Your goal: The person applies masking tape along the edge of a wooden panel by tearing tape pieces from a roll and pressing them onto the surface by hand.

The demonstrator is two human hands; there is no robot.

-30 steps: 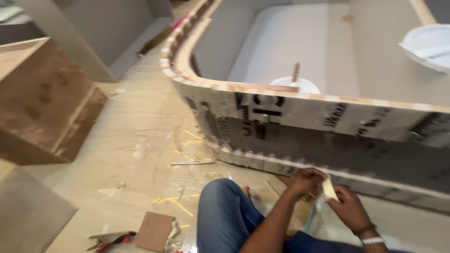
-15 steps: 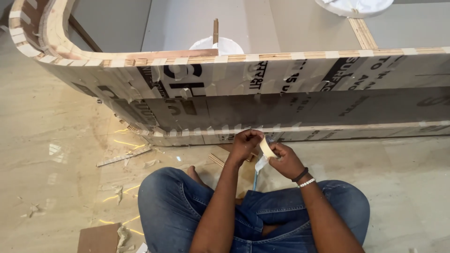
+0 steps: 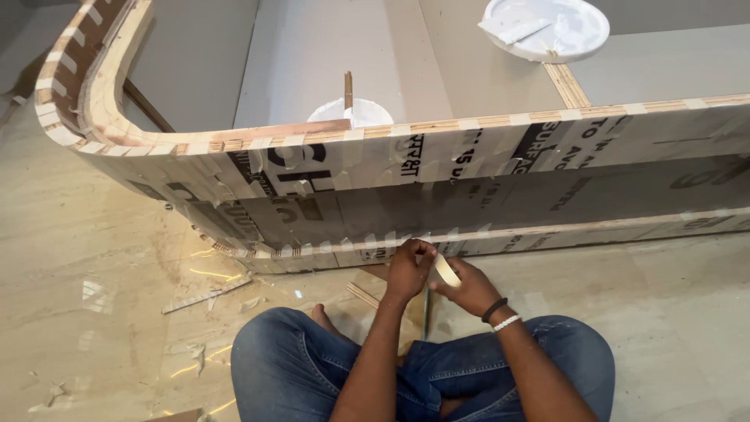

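Curved plywood panel stands on edge on the marble floor, its long axis running left to right. Left hand and right hand are both closed on a masking tape roll, held just before the panel's lower edge.

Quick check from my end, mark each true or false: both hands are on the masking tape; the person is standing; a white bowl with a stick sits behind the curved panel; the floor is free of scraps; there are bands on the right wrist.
1. Both hands hold the strip of masking tape. True: left hand and right hand pinch it between them.
2. The person is standing. False: they sit cross-legged on the floor.
3. A white bowl with a stick sits behind the curved panel. True.
4. The floor is free of scraps. False: wood slivers lie at left.
5. Bands circle the right wrist. True.
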